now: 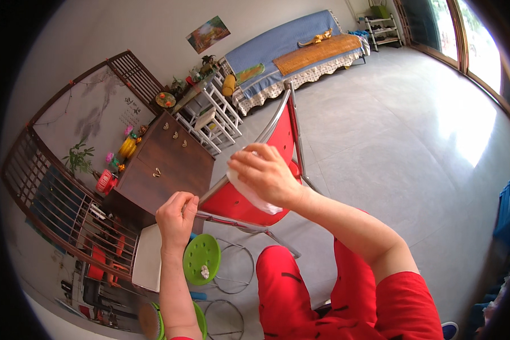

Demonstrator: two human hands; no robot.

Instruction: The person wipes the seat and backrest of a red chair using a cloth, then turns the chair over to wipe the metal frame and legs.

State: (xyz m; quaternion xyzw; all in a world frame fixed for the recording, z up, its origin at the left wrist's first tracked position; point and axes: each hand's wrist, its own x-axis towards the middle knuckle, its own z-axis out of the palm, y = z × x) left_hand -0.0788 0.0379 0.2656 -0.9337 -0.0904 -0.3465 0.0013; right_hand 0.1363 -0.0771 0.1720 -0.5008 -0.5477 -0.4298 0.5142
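Observation:
Before me is a red chair (284,135) with a shiny metal tube frame; small holes dot its red panels. My right hand (267,174) presses a white cloth (255,196) against it, fingers spread over the cloth. The cloth and hand hide the middle of the chair. At the chair's near left corner, my left hand (176,216) has its fingers curled around the end of the metal frame. A green round stool (201,254) with holes in its seat stands just below the left hand. On that seat lies a small crumpled white wad (205,272).
A dark wooden cabinet (170,165) stands left of the chair, near a slatted wooden screen (110,242). White stools (216,114) and a blue-covered sofa (272,46) are along the wall. A blue plastic crate (506,212) sits at right, on grey floor (386,127).

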